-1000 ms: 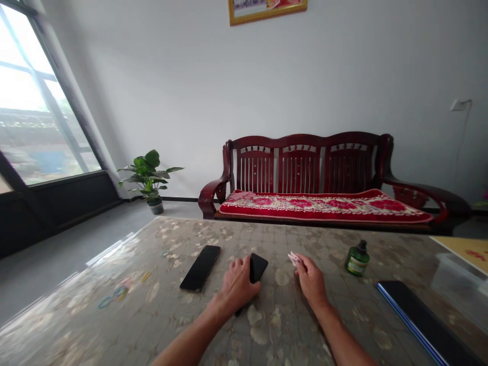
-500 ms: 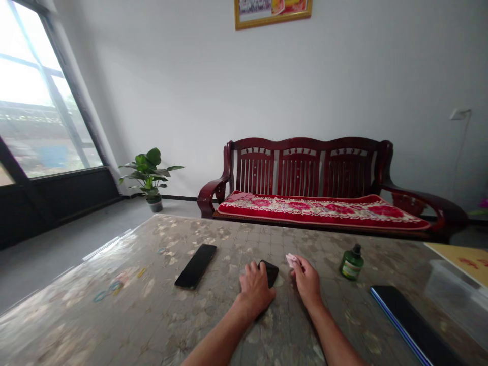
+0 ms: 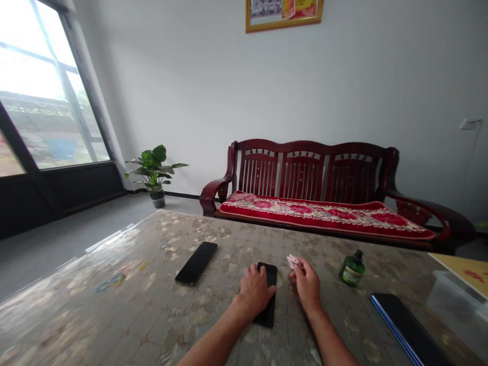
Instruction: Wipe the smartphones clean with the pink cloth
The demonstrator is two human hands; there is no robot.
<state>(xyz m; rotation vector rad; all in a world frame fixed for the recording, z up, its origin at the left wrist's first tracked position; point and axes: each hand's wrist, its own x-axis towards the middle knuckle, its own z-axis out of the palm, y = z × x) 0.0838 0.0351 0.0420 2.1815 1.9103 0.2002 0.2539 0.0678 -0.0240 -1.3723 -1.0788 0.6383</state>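
Note:
A black smartphone (image 3: 271,300) lies on the table under my left hand (image 3: 254,288). The thumb is at its right edge and the other fingers curl over its upper left part, gripping it; the palm hides some of its left side. To the right, my right hand (image 3: 307,284) pinches a small folded pinkish-white cloth or tissue (image 3: 293,262) between thumb and fingers, raised slightly beside the phone. A second black smartphone (image 3: 196,263) rests face up, apart from both hands, to the left.
On the patterned table cover (image 3: 145,315) are several coloured rubber bands (image 3: 116,278) at left. A green bottle (image 3: 352,268), a stack of dark flat devices (image 3: 409,325) and a clear plastic box (image 3: 453,305) stand at right. Beyond the table is a wooden bench (image 3: 301,170).
The smartphone under my left hand has turned so that its long side points more toward me, and its lower end now shows. My right hand keeps its pinch. The camera view has shifted slightly.

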